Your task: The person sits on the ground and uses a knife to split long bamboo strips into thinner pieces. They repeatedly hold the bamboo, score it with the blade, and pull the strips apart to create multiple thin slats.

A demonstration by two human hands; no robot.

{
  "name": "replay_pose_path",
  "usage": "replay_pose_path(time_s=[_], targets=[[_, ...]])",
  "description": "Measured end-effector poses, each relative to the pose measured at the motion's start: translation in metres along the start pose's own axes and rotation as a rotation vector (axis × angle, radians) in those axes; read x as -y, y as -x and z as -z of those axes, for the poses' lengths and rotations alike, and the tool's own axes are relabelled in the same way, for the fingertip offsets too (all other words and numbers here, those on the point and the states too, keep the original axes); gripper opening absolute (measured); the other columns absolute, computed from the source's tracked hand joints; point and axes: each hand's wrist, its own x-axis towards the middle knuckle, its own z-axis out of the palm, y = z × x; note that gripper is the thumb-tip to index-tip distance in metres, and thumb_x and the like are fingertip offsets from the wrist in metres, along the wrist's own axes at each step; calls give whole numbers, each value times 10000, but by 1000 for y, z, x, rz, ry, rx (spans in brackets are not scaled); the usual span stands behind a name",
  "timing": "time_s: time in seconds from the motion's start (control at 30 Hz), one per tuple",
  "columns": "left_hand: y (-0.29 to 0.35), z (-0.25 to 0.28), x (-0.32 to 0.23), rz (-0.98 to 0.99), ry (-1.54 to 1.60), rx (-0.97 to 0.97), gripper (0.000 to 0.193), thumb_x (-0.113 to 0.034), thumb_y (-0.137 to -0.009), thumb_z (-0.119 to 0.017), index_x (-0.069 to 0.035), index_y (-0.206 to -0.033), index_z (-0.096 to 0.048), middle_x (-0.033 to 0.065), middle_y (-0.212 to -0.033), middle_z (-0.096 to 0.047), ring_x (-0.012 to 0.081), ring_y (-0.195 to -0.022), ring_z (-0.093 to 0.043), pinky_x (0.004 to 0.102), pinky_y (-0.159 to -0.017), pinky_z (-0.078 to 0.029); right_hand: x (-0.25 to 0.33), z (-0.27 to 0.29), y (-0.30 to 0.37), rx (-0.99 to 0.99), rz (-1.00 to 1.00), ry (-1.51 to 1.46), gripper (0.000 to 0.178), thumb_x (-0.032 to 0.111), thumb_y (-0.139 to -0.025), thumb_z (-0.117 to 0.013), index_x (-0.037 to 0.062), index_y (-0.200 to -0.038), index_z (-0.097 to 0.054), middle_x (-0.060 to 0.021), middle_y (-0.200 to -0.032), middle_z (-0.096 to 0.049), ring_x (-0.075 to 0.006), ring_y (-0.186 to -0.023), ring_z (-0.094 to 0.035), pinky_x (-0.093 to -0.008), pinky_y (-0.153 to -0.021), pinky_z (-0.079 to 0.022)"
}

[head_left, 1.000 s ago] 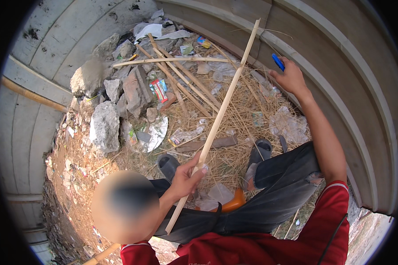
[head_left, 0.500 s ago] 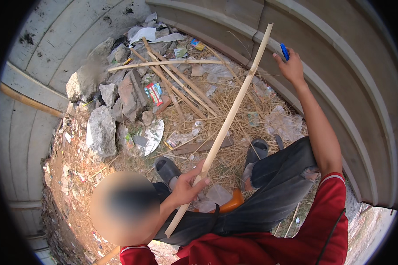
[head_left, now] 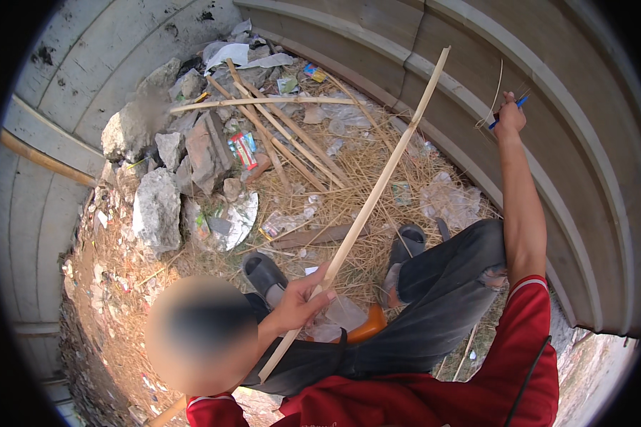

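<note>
My left hand (head_left: 300,302) is closed around the lower part of a long pale bamboo strip (head_left: 379,186). The strip slants from my lap up to the right, with a node near its far end. Out to the far right, apart from the strip, my right hand (head_left: 509,121) is closed on a slim blue tool (head_left: 523,100); my fingers hide most of it, so its exact kind does not show. Beside that hand a thin pale sliver (head_left: 501,80) curves up in front of the metal wall.
Corrugated metal walls (head_left: 563,135) curve around me. Several bamboo strips (head_left: 292,132) lie on straw ahead, beside rocks (head_left: 157,210) and litter. An orange object (head_left: 367,326) is beneath my legs, near my sandals (head_left: 408,243). A blurred round shape (head_left: 201,334) covers the lower left.
My right hand has moved right and slightly down, away from the strip, with the blue tool. A thin sliver now shows by it. The strip's far end has shifted slightly right.
</note>
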Motion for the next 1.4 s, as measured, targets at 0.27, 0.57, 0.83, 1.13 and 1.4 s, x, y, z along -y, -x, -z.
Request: replay_pose_path(time_s=[0.27, 0.57, 0.83, 1.13, 1.4], targets=[[-6, 12, -18, -97, 18, -154, 663, -88, -1006, -609, -83, -1591, -297, -38, -664, -539, 31, -434, -438, 208, -418, -389, -7, 21, 22, 277, 758, 1076, 587, 567, -888, -670, -5, -1003, -736, -169, -790, -677, -316, -769, -660, -430, -753, -525], [-22, 4, -37, -152, -53, -361, 670, -112, -1000, -634, -86, -1586, -310, -48, -725, -542, 11, -529, -462, 209, -417, -418, 70, -28, 188, 1164, 450, 965, 602, 563, -961, -583, -29, -937, -690, -169, -743, -654, -324, -713, -627, -432, -701, -478], [-34, -1, -56, -228, -83, -490, 679, -107, -983, -659, -36, -1570, -325, -39, -773, -577, 11, -540, -467, 206, -411, -387, 67, -7, 342, 1757, 592, 779, 471, 446, -982, -594, -12, -913, -678, -230, -689, -643, -423, -664, -648, -514, -655, -498], [-36, 0, -49, -268, -164, -474, 703, -6, -939, -662, 56, -1546, -315, 80, -1203, -645, 50, -957, -586, 205, -796, -497, 50, 3, 371, 1795, 595, 864, 442, 464, -957, -616, 32, -991, -706, -217, -720, -686, -442, -692, -679, -531, -661, -539], [-37, 5, -50, -216, -169, -461, 688, 22, -918, -662, 88, -1522, -338, 158, -1390, -579, 121, -1211, -537, 256, -1021, -425, 30, -24, 347, 1531, 726, 935, 479, 491, -981, -572, 32, -971, -711, -239, -730, -680, -450, -730, -674, -552, -712, -526]])
